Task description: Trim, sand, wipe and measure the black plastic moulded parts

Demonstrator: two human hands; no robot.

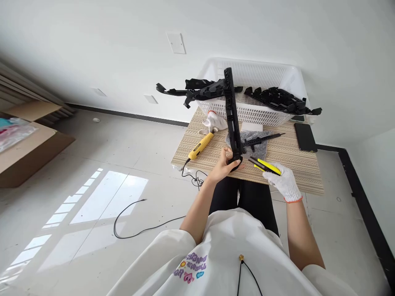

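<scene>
While the left hand [226, 165], bare, closes around the near end of a long black strip [232, 119] above the desk's [296, 174] near edge, the right hand [285, 183], gloved, grips a yellow knife [268, 166] directed at that same end. The low hold presumably steadies the strip close to the knife; the remainder rises toward the basket [256, 114]. Behind the strip, mid-desk, a grey cloth [258, 152] bears a thin black part [261, 141], probably as padding against scratches. Toward the left near corner rests a yellow tool [201, 146], its cord [184, 167] hanging over the near edge; beyond it lies a loose glove [215, 121]. A phone [305, 137] lies by the right edge. The basket stands along the far edge, black pieces [277, 100] overhanging its rim, apparently too long to fit inside. Not resolved: whether the knife's tip touches the strip, and whether the pieces behind the strip's upper end join it. The strip hides part of the cloth; a dark object [298, 119] by the basket's right corner is too obscured to identify.
</scene>
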